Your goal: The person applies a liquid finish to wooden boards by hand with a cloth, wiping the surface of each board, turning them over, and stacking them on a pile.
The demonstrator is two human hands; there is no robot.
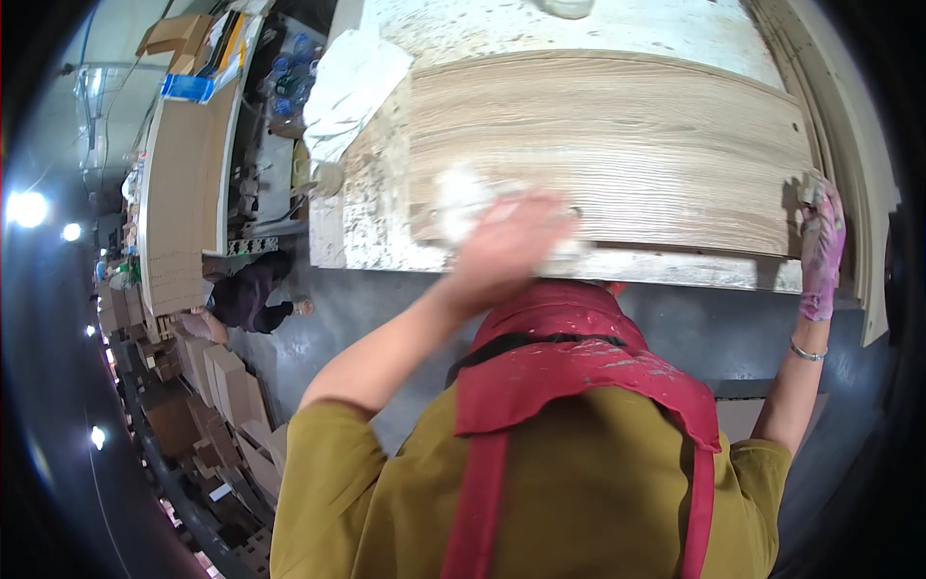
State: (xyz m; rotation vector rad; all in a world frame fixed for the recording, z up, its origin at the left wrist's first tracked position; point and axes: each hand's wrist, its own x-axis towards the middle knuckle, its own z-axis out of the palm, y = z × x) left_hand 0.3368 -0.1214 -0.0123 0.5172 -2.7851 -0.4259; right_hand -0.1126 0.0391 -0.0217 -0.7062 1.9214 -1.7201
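Observation:
A wood-grain board (617,145) lies flat on a paint-spotted white worktable (371,207) in front of me. My left hand (516,236), smeared by motion, is over the board's near left part. Under its fingers is a white cloth (463,198), crumpled and also blurred, touching the board. At the board's right end is my right hand (822,236), in a stained pink-purple glove. Its fingers are bent at the board's edge and seem to grip it. The fingertips are partly hidden, with a pale patch there that I cannot make out.
A white rag (352,87) lies at the table's far left. A glass jar (566,8) stands at the far edge. Long boards (854,145) stand along the right side. To the left are stacked cardboard (183,183), plastic bottles (292,77) and a crouching person (249,294).

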